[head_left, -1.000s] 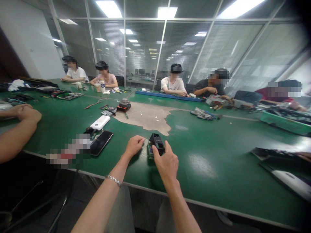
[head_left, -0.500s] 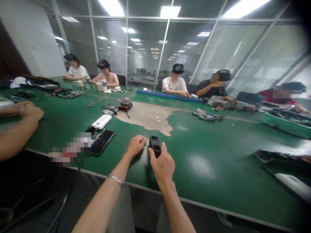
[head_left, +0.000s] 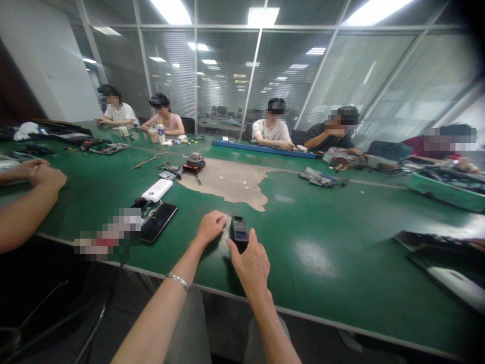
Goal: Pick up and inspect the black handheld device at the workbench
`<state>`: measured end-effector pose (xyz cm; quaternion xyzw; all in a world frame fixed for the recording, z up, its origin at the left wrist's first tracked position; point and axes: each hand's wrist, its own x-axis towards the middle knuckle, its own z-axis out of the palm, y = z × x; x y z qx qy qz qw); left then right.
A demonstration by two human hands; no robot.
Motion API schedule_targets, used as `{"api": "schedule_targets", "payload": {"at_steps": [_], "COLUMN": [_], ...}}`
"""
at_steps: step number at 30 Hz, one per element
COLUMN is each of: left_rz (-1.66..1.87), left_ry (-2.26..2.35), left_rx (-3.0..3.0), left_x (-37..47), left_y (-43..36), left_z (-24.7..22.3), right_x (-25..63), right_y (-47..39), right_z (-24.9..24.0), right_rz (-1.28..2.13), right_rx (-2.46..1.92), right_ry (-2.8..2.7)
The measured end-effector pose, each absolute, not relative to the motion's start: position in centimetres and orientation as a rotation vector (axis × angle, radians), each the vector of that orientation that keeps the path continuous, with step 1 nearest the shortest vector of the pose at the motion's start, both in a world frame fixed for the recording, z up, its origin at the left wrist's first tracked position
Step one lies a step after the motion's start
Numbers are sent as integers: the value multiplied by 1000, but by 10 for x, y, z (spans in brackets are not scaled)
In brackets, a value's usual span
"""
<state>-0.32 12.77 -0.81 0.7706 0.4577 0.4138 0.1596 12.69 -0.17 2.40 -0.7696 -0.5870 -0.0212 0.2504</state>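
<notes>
A small black handheld device [head_left: 239, 233] stands on the green table in front of me, with buttons and a small bluish screen on its face. My right hand [head_left: 252, 260] grips its near end, the thumb along the left side and the index finger along the right. The hand covers part of the device's lower end. Just left of the device, my left hand [head_left: 211, 227] rests on the table with its fingers curled in, apart from the device. Nothing shows in the left hand, and a silver bracelet [head_left: 178, 281] is on that wrist.
A black phone [head_left: 159, 222] and a white power bank [head_left: 157, 190] lie to the left. A co-worker's arms [head_left: 34, 202] rest at the far left. Several people sit across the table. Gloves [head_left: 318, 177] and a green basket [head_left: 447, 192] are at the right.
The device's screen looks dark earlier and bluish now. My right hand has shifted slightly towards me, showing more of the device's face. My left hand stays about where it was.
</notes>
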Motion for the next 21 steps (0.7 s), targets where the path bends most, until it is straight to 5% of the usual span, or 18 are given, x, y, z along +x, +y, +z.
{"api": "schedule_targets", "payload": {"at_steps": [21], "left_rz": [1158], "left_ry": [1323], "left_rx": [2169], "left_x": [-3], "left_y": [126], "left_z": [-7], "right_x": [155], "right_y": [13], "right_z": [56], "right_rz": [-88], "right_rx": [-1878], "right_ry": [-1418]}}
